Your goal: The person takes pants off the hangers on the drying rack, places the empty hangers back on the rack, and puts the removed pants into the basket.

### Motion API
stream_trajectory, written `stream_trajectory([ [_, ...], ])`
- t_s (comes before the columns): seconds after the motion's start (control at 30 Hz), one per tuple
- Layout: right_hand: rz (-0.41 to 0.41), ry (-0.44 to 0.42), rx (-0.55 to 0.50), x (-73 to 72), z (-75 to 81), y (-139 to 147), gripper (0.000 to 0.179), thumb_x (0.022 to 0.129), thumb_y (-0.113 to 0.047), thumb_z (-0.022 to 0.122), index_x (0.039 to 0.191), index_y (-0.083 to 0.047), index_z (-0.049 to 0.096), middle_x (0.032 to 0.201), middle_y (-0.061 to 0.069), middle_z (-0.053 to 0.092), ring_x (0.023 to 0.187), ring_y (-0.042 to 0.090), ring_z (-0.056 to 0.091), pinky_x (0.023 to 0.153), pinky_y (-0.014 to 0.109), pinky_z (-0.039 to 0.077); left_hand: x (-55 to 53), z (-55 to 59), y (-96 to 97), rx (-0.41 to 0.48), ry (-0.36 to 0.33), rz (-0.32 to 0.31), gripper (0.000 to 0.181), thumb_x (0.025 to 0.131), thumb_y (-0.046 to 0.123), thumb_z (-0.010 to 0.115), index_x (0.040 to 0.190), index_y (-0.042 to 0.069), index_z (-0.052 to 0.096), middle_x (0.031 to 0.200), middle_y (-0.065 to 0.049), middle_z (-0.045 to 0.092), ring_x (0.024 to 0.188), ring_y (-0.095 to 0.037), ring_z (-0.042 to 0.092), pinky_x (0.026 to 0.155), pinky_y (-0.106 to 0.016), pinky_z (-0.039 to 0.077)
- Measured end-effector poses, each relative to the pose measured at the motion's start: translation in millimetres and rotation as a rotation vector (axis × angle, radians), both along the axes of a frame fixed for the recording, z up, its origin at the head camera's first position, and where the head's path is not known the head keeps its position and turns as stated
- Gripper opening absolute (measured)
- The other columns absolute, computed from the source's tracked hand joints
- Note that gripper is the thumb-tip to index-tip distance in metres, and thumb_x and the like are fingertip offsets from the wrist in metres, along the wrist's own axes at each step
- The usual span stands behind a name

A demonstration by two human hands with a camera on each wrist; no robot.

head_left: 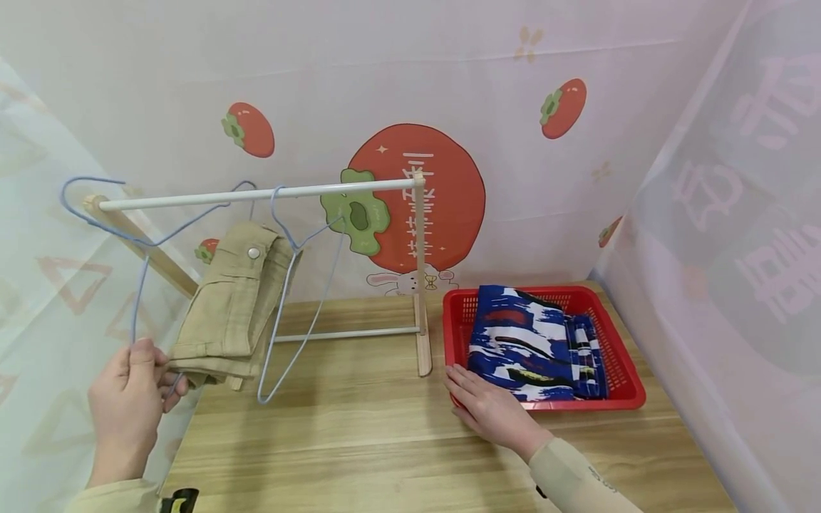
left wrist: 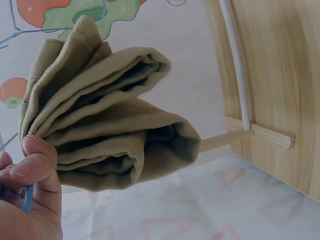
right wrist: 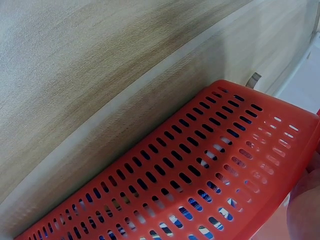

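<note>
My left hand (head_left: pixel 131 399) pinches a blue wire hanger (head_left: pixel 137 299) near its lower corner. Folded khaki pants (head_left: pixel 221 306) with a button at the waistband hang on that hanger, their near edge right at my fingertips. In the left wrist view the folded layers of the khaki pants (left wrist: pixel 110 115) fan out beyond my thumb. The hanger's hook overlaps the left end of the rack's rod. My right hand (head_left: pixel 490 410) rests with fairly straight fingers on the near left corner of a red plastic basket (head_left: pixel 625 377). Inside lies a folded blue, white and red patterned garment (head_left: pixel 519 345).
A rack with a white rod (head_left: pixel 269 194) and wooden posts stands at the left on the wooden table (head_left: pixel 359 442). A second wire hanger (head_left: pixel 279 328) hangs bare from the rod, right of the pants. Printed cloth walls (head_left: pixel 449 71) enclose the table behind and at both sides.
</note>
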State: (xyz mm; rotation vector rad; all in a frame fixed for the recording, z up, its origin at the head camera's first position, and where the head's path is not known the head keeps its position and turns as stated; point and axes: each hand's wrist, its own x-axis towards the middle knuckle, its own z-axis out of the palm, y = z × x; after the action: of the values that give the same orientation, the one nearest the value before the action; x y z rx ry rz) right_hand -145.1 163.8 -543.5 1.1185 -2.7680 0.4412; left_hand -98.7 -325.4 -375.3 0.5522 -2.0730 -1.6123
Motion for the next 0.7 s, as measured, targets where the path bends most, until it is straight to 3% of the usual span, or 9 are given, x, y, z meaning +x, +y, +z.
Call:
stream_trajectory([
  [0.13,-0.005,0.005,-0.005,0.0,0.1,-0.6,0.057,0.096,-0.027,0.074,0.148,-0.015,0.055,0.155,0.003,0.050,0.143,0.023,0.048,0.109,0.042,0.047,1.2,0.2,0.0,0.000,0.042,-0.049,0.047,0.105,0.045,0.050,0.089,0.001,0.055,0.056,-0.005,0.063,0.043,-0.014,0.060,0.036,-0.023,0.044],
  [0.33,-0.006,-0.004,-0.001,0.6,1.7,-0.6,0.058,0.096,-0.027,0.074,0.149,-0.015,0.054,0.156,0.003,0.049,0.144,0.023,0.047,0.110,0.042,0.047,4.3,-3.5,-3.3,0.090,0.123,-0.194,0.046,0.107,0.039,0.050,0.089,-0.003,0.050,0.049,-0.011,0.055,0.042,-0.018,0.059,0.033,-0.031,0.034],
  [0.53,-0.009,-0.020,0.004,0.6,2.3,-0.5,0.056,0.098,-0.028,0.072,0.149,-0.015,0.054,0.157,0.003,0.048,0.145,0.023,0.046,0.110,0.042,0.046,8.8,-9.9,-9.6,0.094,0.135,-0.264,0.047,0.108,0.034,0.049,0.088,-0.008,0.048,0.052,-0.008,0.046,0.045,-0.022,0.062,0.033,-0.034,0.033],
  [0.7,-0.008,-0.026,0.032,-0.6,5.0,-0.7,0.054,0.099,-0.032,0.070,0.149,-0.015,0.054,0.156,0.003,0.049,0.145,0.023,0.046,0.111,0.042,0.045,12.5,-15.4,-14.4,0.079,0.146,-0.330,0.044,0.110,0.030,0.047,0.086,-0.007,0.047,0.056,-0.006,0.044,0.046,-0.022,0.062,0.033,-0.036,0.033],
])
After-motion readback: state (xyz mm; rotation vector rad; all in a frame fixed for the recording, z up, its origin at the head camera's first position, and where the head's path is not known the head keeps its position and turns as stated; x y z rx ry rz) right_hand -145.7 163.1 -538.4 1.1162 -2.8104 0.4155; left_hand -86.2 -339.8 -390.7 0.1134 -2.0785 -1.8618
